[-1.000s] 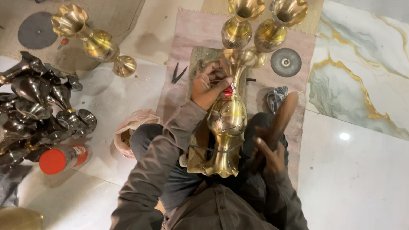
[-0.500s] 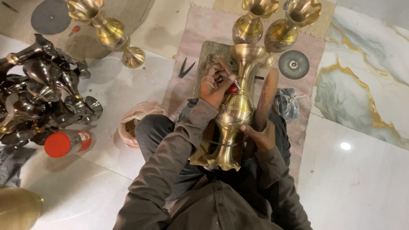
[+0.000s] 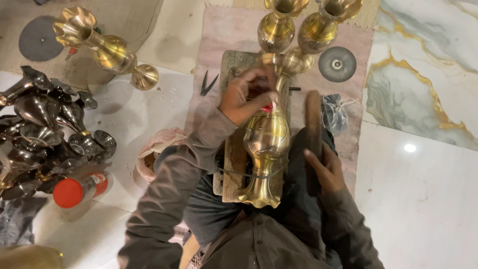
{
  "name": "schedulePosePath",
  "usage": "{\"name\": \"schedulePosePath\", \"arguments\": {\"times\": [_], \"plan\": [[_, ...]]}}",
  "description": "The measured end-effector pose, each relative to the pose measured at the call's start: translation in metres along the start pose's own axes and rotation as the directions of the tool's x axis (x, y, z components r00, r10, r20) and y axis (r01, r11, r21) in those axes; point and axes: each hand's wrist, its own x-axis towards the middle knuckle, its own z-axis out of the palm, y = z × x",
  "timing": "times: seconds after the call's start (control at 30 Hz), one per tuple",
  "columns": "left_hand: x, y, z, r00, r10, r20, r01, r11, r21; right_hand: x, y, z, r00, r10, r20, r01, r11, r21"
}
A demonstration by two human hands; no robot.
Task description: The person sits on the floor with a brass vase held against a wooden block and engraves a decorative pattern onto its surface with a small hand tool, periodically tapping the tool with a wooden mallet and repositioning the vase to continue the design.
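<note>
Left hand [image 3: 245,99] clenched around a small red-tipped tool [image 3: 268,106], pressed to the brass vase [image 3: 268,142]; right hand [image 3: 324,169] grasping a dark wooden bar [image 3: 312,124].

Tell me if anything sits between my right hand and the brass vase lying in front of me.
Nothing visible does. The right hand grips a dark wooden stick just right of the brass vase, with only a bare gap between them. The left hand already rests on the vase's neck.

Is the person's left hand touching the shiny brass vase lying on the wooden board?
Touching. The head view shows the left hand resting its fingers on the shiny brass vase near its neck.
</note>
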Motion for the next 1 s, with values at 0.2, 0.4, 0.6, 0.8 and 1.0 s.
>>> {"name": "schedulePosePath", "arguments": {"times": [0.2,0.4,0.6,0.8,1.0], "plan": [[0.033,0.039,0.025,0.858,-0.304,0.414,0.160,0.924,0.346,-0.050,-0.009,-0.011,0.992,-0.076,-0.100,0.082,0.994,0.065],[0.052,0.040,0.037,0.749,-0.310,0.586,-0.054,0.853,0.520,-0.069,0.015,-0.007,0.949,-0.313,0.042,0.304,0.867,-0.394],[0.063,0.039,0.054,0.678,-0.470,0.565,-0.120,0.688,0.716,-0.071,0.025,-0.008,0.981,-0.172,-0.087,0.110,0.869,-0.482],[0.068,0.039,0.055,0.665,-0.477,0.575,-0.161,0.661,0.733,-0.067,0.019,-0.014,0.977,-0.161,-0.142,0.042,0.793,-0.608],[0.068,0.036,0.056,0.668,-0.491,0.559,-0.143,0.653,0.744,-0.066,0.019,-0.018,0.960,-0.268,-0.087,0.169,0.796,-0.581]]}}
